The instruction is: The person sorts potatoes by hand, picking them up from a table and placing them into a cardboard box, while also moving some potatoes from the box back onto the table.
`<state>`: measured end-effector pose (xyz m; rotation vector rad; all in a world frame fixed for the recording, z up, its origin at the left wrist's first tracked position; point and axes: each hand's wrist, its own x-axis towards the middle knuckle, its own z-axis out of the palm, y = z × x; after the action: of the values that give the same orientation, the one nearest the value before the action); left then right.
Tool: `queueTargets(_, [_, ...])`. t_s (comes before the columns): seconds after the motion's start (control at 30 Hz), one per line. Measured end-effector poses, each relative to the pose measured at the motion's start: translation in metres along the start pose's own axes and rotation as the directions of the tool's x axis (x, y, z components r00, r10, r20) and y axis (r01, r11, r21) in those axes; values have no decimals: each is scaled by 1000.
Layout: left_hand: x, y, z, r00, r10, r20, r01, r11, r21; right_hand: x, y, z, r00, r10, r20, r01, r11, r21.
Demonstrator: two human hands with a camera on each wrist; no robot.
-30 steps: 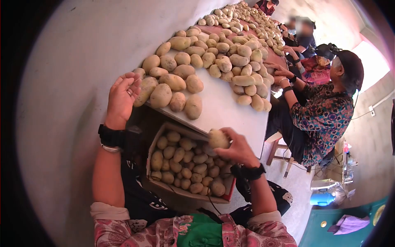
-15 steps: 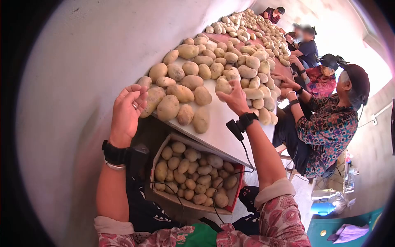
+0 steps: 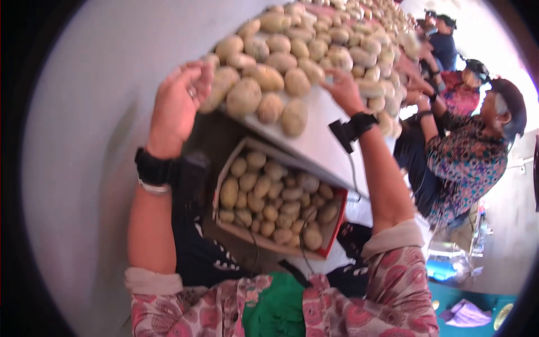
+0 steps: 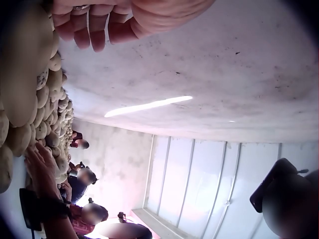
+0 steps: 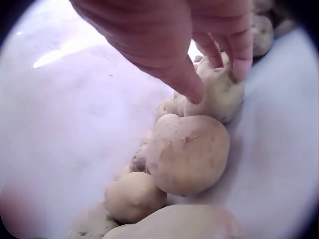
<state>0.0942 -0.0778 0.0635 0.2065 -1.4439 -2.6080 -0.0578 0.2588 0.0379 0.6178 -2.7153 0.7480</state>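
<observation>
My right hand reaches over the white tabletop and pinches a pale potato between thumb and fingers. In the head view this potato lies at the near side of the heap, beside a rounder potato. Its far side is hidden behind other potatoes. My left hand is raised at the table's left end, fingers loosely bent and holding nothing. Large potatoes lie just right of it. In the left wrist view the left hand shows against the wall.
Below the table edge stands a cardboard box of smaller potatoes, close before my knees. A wall runs along the left. Another person sits at the table's right side, with others beyond. Cables hang from my wrist cameras.
My right hand has moved from over the box to the heap with a potato, which now sits against the large ones. The left hand stays raised. The head view has tilted down.
</observation>
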Motion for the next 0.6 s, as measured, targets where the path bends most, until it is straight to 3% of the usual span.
queueTargets(0.03, [8, 0, -3, 1000, -7, 28, 7, 1000, -19, -12, 8, -1, 998, 60, -4, -57, 968, 245])
queueTargets(0.07, [10, 2, -3, 998, -6, 62, 9, 999, -46, -32, -18, -21, 988, 132, 77, -152, 897, 415])
queueTargets(0.2, [21, 6, 6, 1000, 1, 21, 0, 1000, -16, -103, -27, -67, 979, 156, 129, -200, 847, 492])
queueTargets(0.33, [34, 1, 10, 1000, 8, 1, -8, 1000, -1, -179, -37, -123, 922, 350, 164, -382, 761, 524])
queueTargets(0.47, [37, -6, 8, 1000, -23, 21, 23, 1000, 19, -232, -17, -178, 870, 438, 227, -487, 690, 535])
queueTargets(0.53, [43, -9, 13, 998, -29, 54, 27, 999, 29, -239, -21, -187, 850, 405, 336, -525, 703, 480])
queueTargets(0.6, [46, -11, 13, 998, -44, 36, 42, 997, 62, -244, -25, -159, 787, 402, 468, -608, 634, 479])
